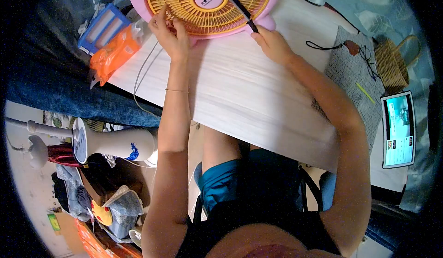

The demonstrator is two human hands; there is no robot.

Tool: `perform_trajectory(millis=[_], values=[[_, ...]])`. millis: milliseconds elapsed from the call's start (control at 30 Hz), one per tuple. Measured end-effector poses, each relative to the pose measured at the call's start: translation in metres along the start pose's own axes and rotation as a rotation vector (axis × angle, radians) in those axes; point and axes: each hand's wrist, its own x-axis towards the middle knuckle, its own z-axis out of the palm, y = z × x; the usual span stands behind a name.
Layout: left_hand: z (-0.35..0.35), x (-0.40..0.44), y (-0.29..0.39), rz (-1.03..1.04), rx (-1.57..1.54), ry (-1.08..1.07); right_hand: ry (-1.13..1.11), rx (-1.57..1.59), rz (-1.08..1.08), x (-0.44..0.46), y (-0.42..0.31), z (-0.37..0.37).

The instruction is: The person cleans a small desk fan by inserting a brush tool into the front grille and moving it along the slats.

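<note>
A pink fan (272, 4) with a yellow round grille (184, 1) lies at the far side of the white table, cut off by the top of the view. My left hand (171, 36) is at the grille's near left, fingers apart and bent, the tips at or on its ribs. Closed around one end of a long, slim black tool (236, 4) is my right hand (273, 44). The tool slants over the grille, its far end near the centre cap. Its exact kind cannot be made out.
An orange plastic bag (115, 52) and a blue-framed box (104, 29) are left of the fan. A grey cord (138, 80) hangs over the table edge. Rightward are a grey mat (339, 68), glasses (368, 61), a woven basket (391, 66) and a lit tablet (398, 131).
</note>
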Motion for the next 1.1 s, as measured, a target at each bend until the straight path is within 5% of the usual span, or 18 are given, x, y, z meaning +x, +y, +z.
perform_trajectory(millis=[233,333,433,767,867,1100], values=[[0.001,-0.002,-0.006,0.077,0.068,0.019,-0.036,-0.123,0.083,-0.001,0.005,-0.005],[0.002,-0.002,-0.009,0.084,0.007,0.006,0.175,0.085,0.238,0.004,0.004,-0.007],[0.004,-0.004,-0.005,0.003,-0.099,0.039,0.140,0.196,0.329,0.004,0.014,-0.005],[-0.002,-0.003,0.002,-0.023,0.066,-0.023,-0.148,-0.132,-0.035,-0.002,-0.007,0.001],[0.003,-0.001,0.001,0.072,0.125,0.010,-0.021,-0.045,-0.099,-0.003,0.001,0.001],[-0.013,-0.012,0.008,0.155,0.252,-0.194,0.206,0.253,0.193,0.001,0.014,0.007]])
